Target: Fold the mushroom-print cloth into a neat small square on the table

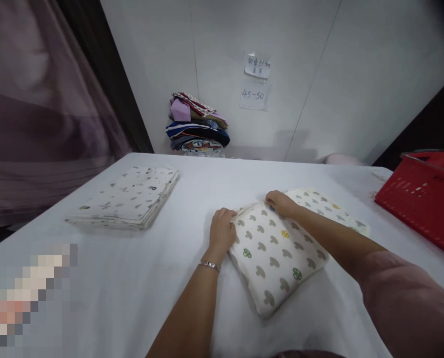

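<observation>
A white cloth with grey, green and yellow mushroom prints (pixel 279 251) lies folded into a thick bundle on the white table, tilted toward the right. My left hand (pixel 223 229) grips its upper left corner, fingers curled over the edge; a bracelet is on that wrist. At the cloth's far edge my right hand (pixel 279 203) pinches the fabric with bent fingers. Beyond my right forearm, a flatter part with the same print (pixel 324 206) rests on the table; whether it joins the bundle is hidden.
A folded printed cloth (pixel 132 194) lies on the white table (pixel 162 278) at left. A red basket (pixel 425 199) stands at the right edge. Stacked fabrics (pixel 197 124) sit beyond the far edge, near wall notes (pixel 255 95). A curtain (pixel 39 114) hangs at left.
</observation>
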`<state>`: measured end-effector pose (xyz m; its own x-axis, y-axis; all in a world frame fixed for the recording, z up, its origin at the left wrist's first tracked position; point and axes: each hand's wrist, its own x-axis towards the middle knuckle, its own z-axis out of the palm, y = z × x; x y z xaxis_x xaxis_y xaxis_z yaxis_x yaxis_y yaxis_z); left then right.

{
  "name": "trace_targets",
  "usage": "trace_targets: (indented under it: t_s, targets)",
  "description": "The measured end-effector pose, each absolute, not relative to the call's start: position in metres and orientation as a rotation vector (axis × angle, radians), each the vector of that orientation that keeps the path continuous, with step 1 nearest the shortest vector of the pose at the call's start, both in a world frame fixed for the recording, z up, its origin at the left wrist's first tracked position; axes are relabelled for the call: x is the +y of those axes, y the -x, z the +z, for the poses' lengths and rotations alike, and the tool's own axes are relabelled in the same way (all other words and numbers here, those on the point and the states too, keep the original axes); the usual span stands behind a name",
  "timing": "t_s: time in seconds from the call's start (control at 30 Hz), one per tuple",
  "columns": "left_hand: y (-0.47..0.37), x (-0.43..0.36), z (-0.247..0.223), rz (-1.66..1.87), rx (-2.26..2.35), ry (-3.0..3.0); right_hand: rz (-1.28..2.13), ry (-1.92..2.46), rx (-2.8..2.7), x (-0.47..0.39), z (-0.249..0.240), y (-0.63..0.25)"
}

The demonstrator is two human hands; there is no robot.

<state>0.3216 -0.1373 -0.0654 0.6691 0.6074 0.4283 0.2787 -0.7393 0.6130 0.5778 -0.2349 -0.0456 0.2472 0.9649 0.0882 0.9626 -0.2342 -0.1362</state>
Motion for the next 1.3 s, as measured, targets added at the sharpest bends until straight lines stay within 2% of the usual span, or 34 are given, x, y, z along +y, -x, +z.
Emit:
trace_targets:
  t_s: [0.27,0.6,1.0,1.3]
  targets:
    - [-0.321,-0.140,-0.063,0.898,0.517,-2.411,0.013,2.266,-1.849,-0.236,-0.057,-0.582]
    - [-0.319,-0.141,-0.063,0.913,0.544,-2.388,-0.117,2.124,-1.921,-0.239,-0.065,-0.585]
    - [-0.320,-0.140,-0.067,0.961,0.607,-2.275,-0.214,2.230,-1.899,-0.248,-0.068,-0.580]
    - [-0.325,-0.131,-0.077,0.865,0.842,-2.062,-0.063,2.232,-1.909,-0.241,-0.059,-0.587]
